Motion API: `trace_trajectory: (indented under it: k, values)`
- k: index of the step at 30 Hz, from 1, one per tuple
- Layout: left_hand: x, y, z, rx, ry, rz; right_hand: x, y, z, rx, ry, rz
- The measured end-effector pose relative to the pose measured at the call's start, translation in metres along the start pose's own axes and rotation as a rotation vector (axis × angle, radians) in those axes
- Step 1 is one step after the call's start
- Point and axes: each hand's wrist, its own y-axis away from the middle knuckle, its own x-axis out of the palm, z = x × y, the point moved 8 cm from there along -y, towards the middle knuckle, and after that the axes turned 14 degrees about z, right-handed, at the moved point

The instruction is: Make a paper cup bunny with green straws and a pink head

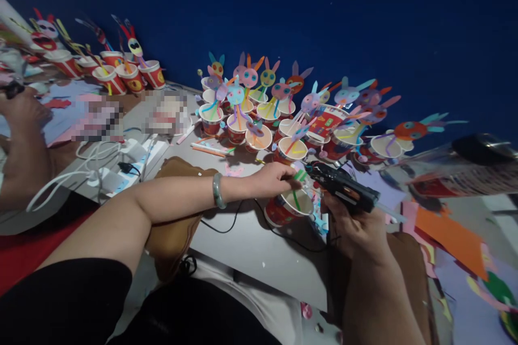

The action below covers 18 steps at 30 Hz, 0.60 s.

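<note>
My left hand (273,179), with a bangle at the wrist, pinches a green strip (300,176) over the mouth of a red paper cup (279,214). Another length of green runs down inside that cup. In my right hand (360,229) is a black hot glue gun (343,186), its nozzle pointing left and close to the green strip. A pale glue stick (392,214) sticks out of its back end. Some small blue cut-outs (319,222) lie just right of the cup, partly behind my right hand.
Several paper cups with rabbit-faced figures (248,76) crowd the table by the blue wall. A clear jar (457,172) and coloured paper (453,237) are at right. White cables (95,164) and a power strip (140,164) lie left, near another person's arm (26,145). A black cord (283,236) crosses the table.
</note>
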Motion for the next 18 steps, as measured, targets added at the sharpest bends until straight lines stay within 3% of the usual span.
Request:
trace_trajectory:
  k: [7, 18]
  values:
    - [0.000, 0.003, -0.003, 0.029, 0.162, -0.035, -0.008, 0.005, -0.005, 0.031, -0.062, -0.076]
    - [-0.015, 0.014, -0.014, 0.071, 0.242, -0.046, -0.007, -0.004, 0.001, -0.051, 0.124, 0.014]
